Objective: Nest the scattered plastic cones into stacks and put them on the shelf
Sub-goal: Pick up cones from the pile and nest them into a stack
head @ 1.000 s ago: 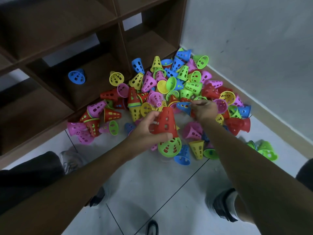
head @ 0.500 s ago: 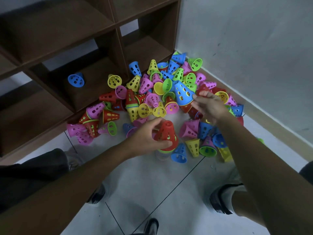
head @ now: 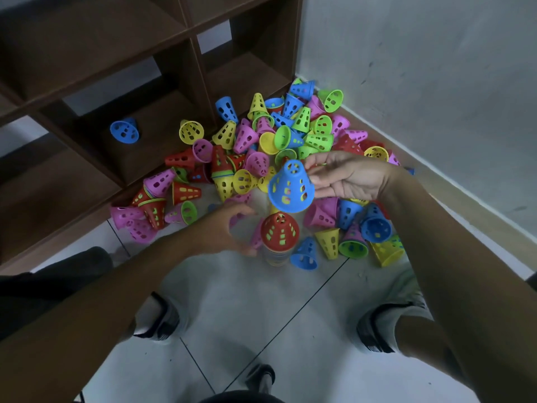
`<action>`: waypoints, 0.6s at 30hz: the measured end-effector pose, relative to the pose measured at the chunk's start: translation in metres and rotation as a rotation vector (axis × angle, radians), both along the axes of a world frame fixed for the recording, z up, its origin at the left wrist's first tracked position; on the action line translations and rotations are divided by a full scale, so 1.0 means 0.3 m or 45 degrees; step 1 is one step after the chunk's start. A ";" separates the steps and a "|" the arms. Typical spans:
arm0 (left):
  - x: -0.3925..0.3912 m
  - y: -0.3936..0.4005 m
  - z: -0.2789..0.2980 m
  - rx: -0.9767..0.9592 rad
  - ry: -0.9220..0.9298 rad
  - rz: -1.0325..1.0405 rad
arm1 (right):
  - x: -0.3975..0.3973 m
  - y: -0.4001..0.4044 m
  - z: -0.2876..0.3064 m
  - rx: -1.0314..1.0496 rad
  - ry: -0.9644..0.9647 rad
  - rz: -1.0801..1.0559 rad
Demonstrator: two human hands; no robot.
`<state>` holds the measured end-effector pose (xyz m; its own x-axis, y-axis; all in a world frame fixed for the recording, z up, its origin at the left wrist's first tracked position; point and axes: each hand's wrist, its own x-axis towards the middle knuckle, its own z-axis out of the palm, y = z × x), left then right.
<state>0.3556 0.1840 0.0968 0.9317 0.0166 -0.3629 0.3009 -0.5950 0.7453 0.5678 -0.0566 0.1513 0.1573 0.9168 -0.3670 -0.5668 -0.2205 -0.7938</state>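
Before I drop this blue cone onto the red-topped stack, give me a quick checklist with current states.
1. Blue cone held by right hand: ok, pinched near its narrow top.
2. Wide end facing down: ok.
3. Cone lined up over the red-topped stack: not ok, it hangs above but offset up-right and tilted.
4. Stack standing upright on the floor: ok.
5. Left hand steadying the stack: not ok, it is beside it, apart.
6. Space on the shelf: ok, only one blue cone lies in that compartment.

Dim, soft light — wide-angle edge warp
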 end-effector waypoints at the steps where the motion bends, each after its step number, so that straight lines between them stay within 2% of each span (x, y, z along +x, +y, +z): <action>1: -0.009 0.029 -0.027 0.018 -0.019 0.034 | -0.009 0.009 0.000 -0.026 -0.008 0.063; 6: -0.037 0.127 -0.134 0.188 0.032 0.184 | -0.055 0.037 -0.015 -0.191 -0.056 0.244; 10: -0.054 0.161 -0.200 0.212 0.045 0.244 | -0.084 0.043 -0.046 -0.361 -0.170 0.258; 14: -0.051 0.159 -0.233 0.187 0.041 0.291 | -0.092 0.036 -0.064 -0.460 -0.256 0.233; 18: -0.023 0.153 -0.248 0.062 0.051 0.368 | -0.102 0.032 -0.091 -0.543 -0.379 0.255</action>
